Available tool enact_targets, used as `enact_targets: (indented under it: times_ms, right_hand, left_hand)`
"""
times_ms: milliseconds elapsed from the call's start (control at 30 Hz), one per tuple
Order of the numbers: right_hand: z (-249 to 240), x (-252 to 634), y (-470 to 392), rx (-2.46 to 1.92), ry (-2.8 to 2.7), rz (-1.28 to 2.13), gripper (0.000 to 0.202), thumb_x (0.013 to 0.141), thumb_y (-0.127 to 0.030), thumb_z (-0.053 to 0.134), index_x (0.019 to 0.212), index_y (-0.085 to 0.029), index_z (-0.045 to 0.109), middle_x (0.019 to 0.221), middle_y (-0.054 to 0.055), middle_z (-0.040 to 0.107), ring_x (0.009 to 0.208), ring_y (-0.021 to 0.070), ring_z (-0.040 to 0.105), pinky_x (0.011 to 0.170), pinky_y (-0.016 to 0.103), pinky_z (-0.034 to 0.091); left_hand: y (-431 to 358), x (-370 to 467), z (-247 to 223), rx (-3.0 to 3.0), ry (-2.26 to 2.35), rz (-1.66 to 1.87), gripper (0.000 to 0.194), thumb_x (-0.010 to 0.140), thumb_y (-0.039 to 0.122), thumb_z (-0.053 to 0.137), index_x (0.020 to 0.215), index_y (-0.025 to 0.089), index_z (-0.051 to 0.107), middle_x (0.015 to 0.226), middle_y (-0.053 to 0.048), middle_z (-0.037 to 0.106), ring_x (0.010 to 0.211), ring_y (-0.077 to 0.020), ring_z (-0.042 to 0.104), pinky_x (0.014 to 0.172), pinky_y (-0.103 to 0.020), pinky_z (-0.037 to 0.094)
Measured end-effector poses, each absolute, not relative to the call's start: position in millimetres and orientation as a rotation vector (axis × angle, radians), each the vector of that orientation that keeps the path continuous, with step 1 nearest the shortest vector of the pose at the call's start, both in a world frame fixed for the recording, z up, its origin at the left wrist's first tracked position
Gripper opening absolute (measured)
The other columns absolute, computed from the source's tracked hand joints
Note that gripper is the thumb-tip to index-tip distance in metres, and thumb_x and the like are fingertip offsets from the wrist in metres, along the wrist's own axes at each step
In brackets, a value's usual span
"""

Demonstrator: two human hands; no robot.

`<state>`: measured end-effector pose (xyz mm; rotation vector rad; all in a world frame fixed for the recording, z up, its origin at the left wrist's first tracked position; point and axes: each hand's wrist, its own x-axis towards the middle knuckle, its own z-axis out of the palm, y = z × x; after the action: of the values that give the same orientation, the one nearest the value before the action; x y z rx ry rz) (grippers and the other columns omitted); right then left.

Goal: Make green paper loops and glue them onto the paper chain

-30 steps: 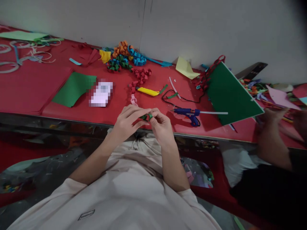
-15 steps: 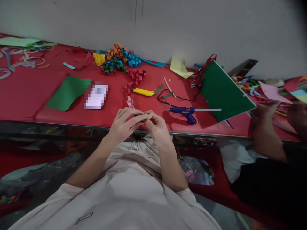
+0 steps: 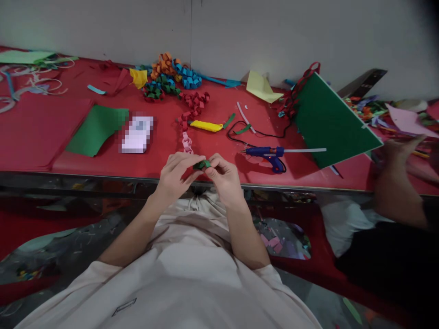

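Note:
Between the fingertips of both hands is a small green paper loop (image 3: 203,164), just above the table's front edge. My left hand (image 3: 174,174) is closed on its left side, and my right hand (image 3: 224,178) pinches its right side. Right behind the hands lies a paper chain (image 3: 187,142), pink at the near end and red farther back. A yellow box cutter (image 3: 206,126) rests beside it, with a green paper strip (image 3: 229,120) near its tip. On the right, a blue glue gun (image 3: 265,154) lies with a glue stick out of its back.
Left on the red table (image 3: 164,137) are a green paper sheet (image 3: 96,130) and a blurred-out flat thing (image 3: 137,133). Coloured paper chains (image 3: 171,75) are heaped at the back. A green board (image 3: 332,123) leans on the right, near another person's arm (image 3: 394,178).
The fingers have shifted slightly apart, so more of the green paper loop shows. The view has moved a little; the things on the table lie as before.

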<state>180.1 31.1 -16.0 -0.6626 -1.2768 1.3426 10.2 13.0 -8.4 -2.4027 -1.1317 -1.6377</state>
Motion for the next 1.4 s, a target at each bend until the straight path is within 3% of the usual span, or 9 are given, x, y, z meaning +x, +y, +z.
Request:
enact_targets:
  times_ms: [200,467,600,767,933,1133,1400]
  right_hand:
    - [-17,186,30,-0.606,-1.266,1.509,0.029,0.082,-0.048,0.082,0.079,-0.022,0.070,0.084,0.000,0.054,0.081,0.0153,0.050,0.077,0.030,0.040]
    - [-16,180,31,-0.541,-1.074,1.602,0.044,0.072,-0.055,0.088,0.067,-0.020,0.060,0.077,-0.002,0.047,0.073,0.0136,0.044,0.069,0.028,0.035]
    - [-13,188,45,-0.551,-1.142,1.725,0.042,0.075,-0.056,0.085,0.073,-0.020,0.065,0.076,-0.002,0.049,0.067,0.0115,0.037,0.063,0.028,0.030]
    - [-11,198,61,-0.589,-1.288,1.582,0.040,0.081,-0.053,0.081,0.069,-0.020,0.062,0.075,-0.002,0.050,0.071,0.0132,0.044,0.069,0.030,0.033]
    - [-8,199,68,-0.726,-1.354,1.441,0.048,0.080,-0.060,0.078,0.065,-0.021,0.057,0.073,-0.001,0.051,0.070,0.0141,0.046,0.068,0.031,0.035]
    - [-16,198,79,-0.781,-1.426,1.525,0.046,0.079,-0.062,0.079,0.070,-0.021,0.059,0.078,-0.001,0.055,0.072,0.0144,0.049,0.069,0.030,0.037]
    - [-21,196,81,-0.792,-1.394,1.506,0.050,0.076,-0.059,0.082,0.063,-0.020,0.053,0.072,-0.003,0.050,0.069,0.0137,0.045,0.067,0.029,0.035]
  left_hand:
    - [12,11,-10,-2.432,-1.186,-1.589,0.024,0.096,0.025,0.068,0.120,0.025,0.068,0.112,-0.007,0.074,0.103,-0.0194,0.068,0.092,-0.036,0.052]
    - [15,13,-12,-2.454,-1.273,-1.634,0.022,0.096,0.034,0.068,0.116,0.024,0.071,0.103,-0.005,0.076,0.101,-0.0204,0.066,0.091,-0.038,0.051]
    - [24,11,-11,-2.422,-1.292,-1.664,0.020,0.096,0.036,0.068,0.111,0.023,0.073,0.096,-0.005,0.076,0.096,-0.0196,0.065,0.088,-0.037,0.052]
    - [35,12,-11,-2.431,-1.322,-1.498,0.019,0.095,0.037,0.069,0.110,0.028,0.073,0.095,-0.003,0.076,0.094,-0.0195,0.065,0.087,-0.036,0.053]
    - [37,20,-20,-2.376,-1.398,-1.434,0.027,0.091,0.038,0.074,0.116,0.028,0.071,0.094,-0.004,0.076,0.092,-0.0217,0.067,0.085,-0.038,0.052]
    - [39,22,-27,-2.341,-1.563,-1.366,0.017,0.095,0.028,0.068,0.112,0.024,0.072,0.095,-0.006,0.076,0.093,-0.0215,0.067,0.087,-0.038,0.050]
    - [39,21,-24,-2.392,-1.576,-1.288,0.026,0.094,0.031,0.072,0.118,0.023,0.071,0.100,-0.007,0.076,0.096,-0.0218,0.065,0.086,-0.037,0.046]
